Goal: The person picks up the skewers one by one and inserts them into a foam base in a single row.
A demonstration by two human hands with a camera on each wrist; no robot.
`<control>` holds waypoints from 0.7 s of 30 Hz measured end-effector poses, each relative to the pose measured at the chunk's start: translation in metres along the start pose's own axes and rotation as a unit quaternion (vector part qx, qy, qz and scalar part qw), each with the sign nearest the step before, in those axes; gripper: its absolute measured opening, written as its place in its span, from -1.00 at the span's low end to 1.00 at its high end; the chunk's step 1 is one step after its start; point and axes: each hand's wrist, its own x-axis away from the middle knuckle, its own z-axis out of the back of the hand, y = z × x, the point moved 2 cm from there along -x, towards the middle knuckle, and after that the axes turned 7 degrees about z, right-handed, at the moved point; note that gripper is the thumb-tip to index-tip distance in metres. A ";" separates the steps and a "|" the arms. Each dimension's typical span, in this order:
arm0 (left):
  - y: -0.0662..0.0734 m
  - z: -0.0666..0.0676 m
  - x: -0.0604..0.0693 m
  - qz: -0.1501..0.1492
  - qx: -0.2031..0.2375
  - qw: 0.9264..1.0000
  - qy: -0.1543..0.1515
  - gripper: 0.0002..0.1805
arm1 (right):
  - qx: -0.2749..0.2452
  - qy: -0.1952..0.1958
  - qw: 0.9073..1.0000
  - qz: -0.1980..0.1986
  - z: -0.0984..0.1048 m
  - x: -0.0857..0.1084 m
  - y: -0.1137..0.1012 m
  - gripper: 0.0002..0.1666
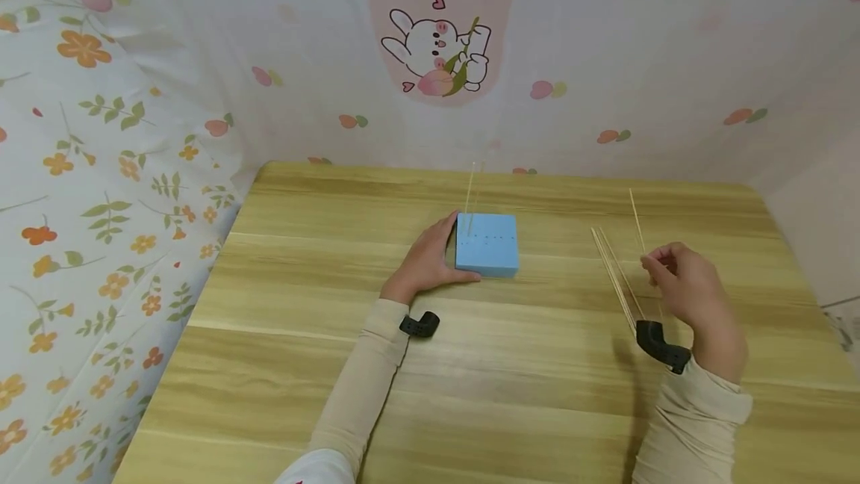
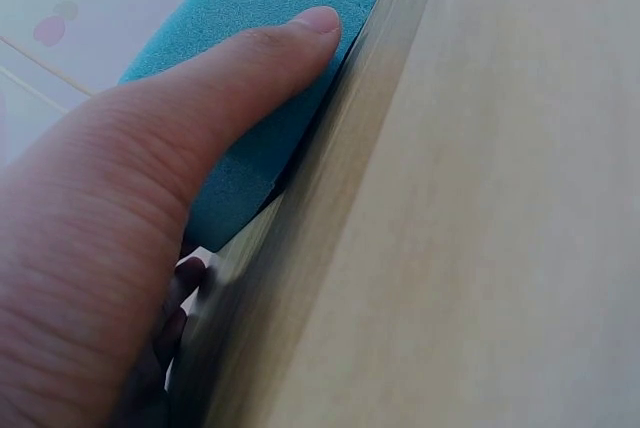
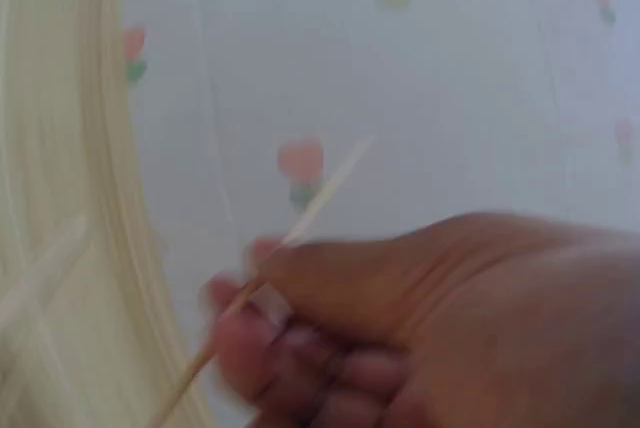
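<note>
My left hand (image 1: pixel 428 256) holds a light blue foam block (image 1: pixel 487 252) at its left side, the thumb (image 2: pixel 270 58) lying along the front face. Rows of small holes mark the block's top. Two thin sticks (image 1: pixel 471 193) seem to stand upright near its back left corner, one of them faint. Over the right of the table, my right hand (image 1: pixel 688 282) pinches a thin bamboo stick (image 1: pixel 637 219) between thumb and fingertips, its upper end pointing up. The right wrist view is blurred, but the held stick (image 3: pixel 330 188) shows slanting through the fingers.
Several loose bamboo sticks (image 1: pixel 613 275) lie on the wooden table (image 1: pixel 524 387) left of my right hand. Behind the table hangs a white printed cloth (image 1: pixel 591 43), and a floral cloth (image 1: pixel 94 245) covers the left side. Each wrist wears a black mount (image 1: pixel 419 326).
</note>
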 end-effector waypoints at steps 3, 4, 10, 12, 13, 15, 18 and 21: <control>-0.001 0.002 0.000 -0.002 -0.006 1.000 0.001 0.45 | -0.031 0.039 0.997 0.055 -0.007 -0.011 -0.022 -0.60; -0.002 0.002 -0.001 -0.003 -0.007 1.000 0.000 0.44 | -0.042 0.055 0.995 0.071 -0.010 -0.016 -0.030 -0.62; -0.002 0.002 -0.002 -0.008 -0.013 1.000 -0.002 0.45 | -0.172 0.206 0.951 0.154 -0.033 -0.049 -0.081 -0.76; -0.001 0.001 -0.002 -0.009 -0.013 1.000 -0.003 0.45 | -0.226 0.245 0.924 0.185 -0.041 -0.058 -0.096 -0.78; -0.001 0.000 -0.002 -0.010 -0.013 1.000 -0.004 0.45 | -0.246 0.260 0.912 0.203 -0.046 -0.063 -0.103 -0.78; -0.001 -0.001 -0.002 -0.010 -0.012 1.000 -0.004 0.45 | -0.257 0.276 0.895 0.238 -0.055 -0.071 -0.115 -0.80; -0.001 -0.001 -0.001 -0.012 -0.012 1.000 -0.004 0.46 | -0.222 0.275 0.893 0.278 -0.069 -0.079 -0.128 -0.82; -0.001 0.001 -0.003 -0.015 -0.011 1.000 0.004 0.46 | -0.184 0.254 0.900 0.304 -0.080 -0.084 -0.139 -0.84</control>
